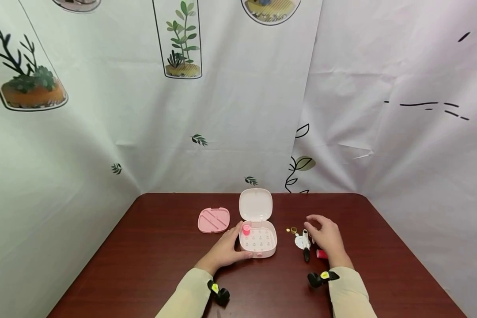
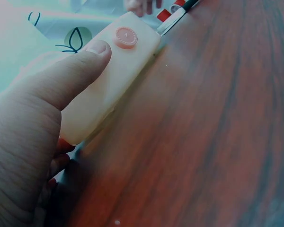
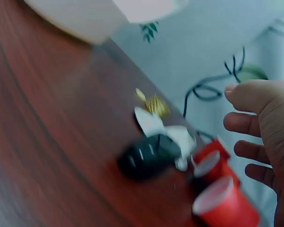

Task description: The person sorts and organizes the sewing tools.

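Pink box (image 1: pixel 267 253) stood on the tabletop (image 1: pixel 143 265) in the grip of the left hand (image 1: pixel 224 248), thumb against its front, fingers at its ten o'clock side. Its lid (image 1: pixel 255 204) rose at twelve o'clock. At three o'clock from it, the right hand (image 1: pixel 327 235) held nothing, its grip loosely parted near a black-handled tool (image 1: pixel 306 255) and red cylinders (image 3: pixel 234 208). A pink tray (image 1: pixel 213 220) lay at ten o'clock.

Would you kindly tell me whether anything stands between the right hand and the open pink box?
Only low things: the black-handled tool, white disc and gold ring lie on the table between the right hand and the pink box. The raised lid is off that path.
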A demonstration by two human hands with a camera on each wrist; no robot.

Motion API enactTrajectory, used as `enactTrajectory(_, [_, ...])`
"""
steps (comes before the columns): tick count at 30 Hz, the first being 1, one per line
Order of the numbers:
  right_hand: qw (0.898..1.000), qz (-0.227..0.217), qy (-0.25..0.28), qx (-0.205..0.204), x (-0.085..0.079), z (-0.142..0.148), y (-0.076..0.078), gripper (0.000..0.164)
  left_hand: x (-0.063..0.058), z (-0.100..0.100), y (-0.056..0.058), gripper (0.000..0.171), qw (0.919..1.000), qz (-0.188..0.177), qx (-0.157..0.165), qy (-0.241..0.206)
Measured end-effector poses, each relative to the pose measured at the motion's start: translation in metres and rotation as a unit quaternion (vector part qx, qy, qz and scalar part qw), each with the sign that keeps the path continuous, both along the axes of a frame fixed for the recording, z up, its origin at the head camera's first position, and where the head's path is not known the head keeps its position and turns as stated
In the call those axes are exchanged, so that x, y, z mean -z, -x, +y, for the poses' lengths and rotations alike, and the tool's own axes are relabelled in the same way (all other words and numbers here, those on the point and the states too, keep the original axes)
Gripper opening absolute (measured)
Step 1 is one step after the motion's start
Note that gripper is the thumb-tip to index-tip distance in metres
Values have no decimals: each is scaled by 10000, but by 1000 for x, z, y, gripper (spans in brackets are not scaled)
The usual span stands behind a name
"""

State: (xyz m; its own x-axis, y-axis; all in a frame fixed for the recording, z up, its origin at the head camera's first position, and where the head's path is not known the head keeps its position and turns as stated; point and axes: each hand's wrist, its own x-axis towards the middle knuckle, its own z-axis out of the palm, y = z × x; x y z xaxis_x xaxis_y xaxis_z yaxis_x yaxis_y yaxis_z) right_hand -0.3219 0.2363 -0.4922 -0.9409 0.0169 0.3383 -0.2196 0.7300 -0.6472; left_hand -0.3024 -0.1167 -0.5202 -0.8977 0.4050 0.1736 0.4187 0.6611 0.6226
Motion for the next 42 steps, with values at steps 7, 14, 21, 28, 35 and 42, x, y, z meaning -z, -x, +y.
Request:
enactTrajectory(7, [9987, -493, 59, 78, 10, 17, 0, 42, -2, -1, -2, 111, 10000, 54, 17, -67])
enactTrajectory(14, [9981, -550, -165, 226, 12, 19, 2, 35, -4, 1, -2, 111, 9999, 94, 3, -100])
enactTrajectory(21, [9977, -548, -181, 367, 13, 19, 1, 29, -2, 0, -1, 109, 9999, 112, 7, -111])
enactTrajectory(28, [9978, -127, -294, 582, 5, 14, 2, 26, 0, 0, -1, 111, 9998, 134, -24, -109])
enactTrajectory(35, [9983, 44, -285, 498, -1, -4, 1, 26, 1, -2, -3, 110, 10000, 47, -68, -33])
enactTrajectory(42, [9961, 580, -634, 223, -8, -34, 5, 23, -2, 1, -3, 112, 10000, -16, -21, -33])
